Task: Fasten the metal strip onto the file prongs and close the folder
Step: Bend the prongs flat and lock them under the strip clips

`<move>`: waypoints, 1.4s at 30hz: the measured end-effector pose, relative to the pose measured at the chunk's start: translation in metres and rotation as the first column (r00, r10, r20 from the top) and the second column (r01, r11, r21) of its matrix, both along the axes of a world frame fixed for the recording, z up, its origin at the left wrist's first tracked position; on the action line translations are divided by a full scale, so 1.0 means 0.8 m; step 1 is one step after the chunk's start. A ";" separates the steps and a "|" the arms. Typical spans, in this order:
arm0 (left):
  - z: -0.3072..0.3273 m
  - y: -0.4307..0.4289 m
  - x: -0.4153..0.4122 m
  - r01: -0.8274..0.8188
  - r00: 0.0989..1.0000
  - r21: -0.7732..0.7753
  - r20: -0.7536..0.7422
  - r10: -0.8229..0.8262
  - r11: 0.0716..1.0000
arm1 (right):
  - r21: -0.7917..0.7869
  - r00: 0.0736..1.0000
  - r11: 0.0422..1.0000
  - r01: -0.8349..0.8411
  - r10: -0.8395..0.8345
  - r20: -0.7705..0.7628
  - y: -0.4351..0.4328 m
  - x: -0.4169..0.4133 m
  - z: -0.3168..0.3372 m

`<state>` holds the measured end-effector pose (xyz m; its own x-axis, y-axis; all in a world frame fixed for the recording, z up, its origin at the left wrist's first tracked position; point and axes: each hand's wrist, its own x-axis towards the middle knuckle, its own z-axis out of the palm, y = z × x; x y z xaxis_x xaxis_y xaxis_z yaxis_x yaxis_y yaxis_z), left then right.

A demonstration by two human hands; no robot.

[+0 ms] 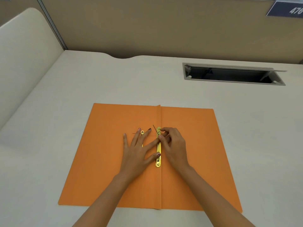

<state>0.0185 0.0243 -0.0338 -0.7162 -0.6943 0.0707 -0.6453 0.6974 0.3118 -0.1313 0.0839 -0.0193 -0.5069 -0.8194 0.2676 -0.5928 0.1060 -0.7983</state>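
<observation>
An orange folder (188, 153) lies open and flat on the desk. A gold metal strip (158, 148) lies along its centre fold, and a thin dark prong (155, 128) sticks up at its far end. My right hand (173, 145) is curled, with thumb and forefinger pinched at the strip's far end beside the prong. My left hand (137, 149) lies spread on the left flap, its forefinger and thumb tips touching the strip. A second small gold piece (142, 132) shows between its fingers, mostly hidden.
The cream desk (65, 120) has a recessed grey cable tray (232, 74) with its lid up at the far right. A beige partition wall (147, 27) stands behind. A cream panel (21, 54) rises on the left.
</observation>
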 end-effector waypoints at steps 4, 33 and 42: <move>-0.001 0.002 -0.002 0.047 0.994 0.004 -0.097 -0.046 0.999 | 0.007 0.997 0.998 -0.069 0.069 0.027 -0.004 -0.005 0.002; 0.012 0.006 -0.006 -0.033 0.987 0.097 -0.156 0.048 0.995 | 0.001 0.999 1.000 0.016 -0.016 -0.038 -0.019 -0.030 0.001; 0.012 0.007 -0.007 -0.038 0.990 0.072 -0.130 0.047 0.997 | -0.005 0.990 1.000 -0.025 0.024 -0.135 -0.030 -0.027 0.003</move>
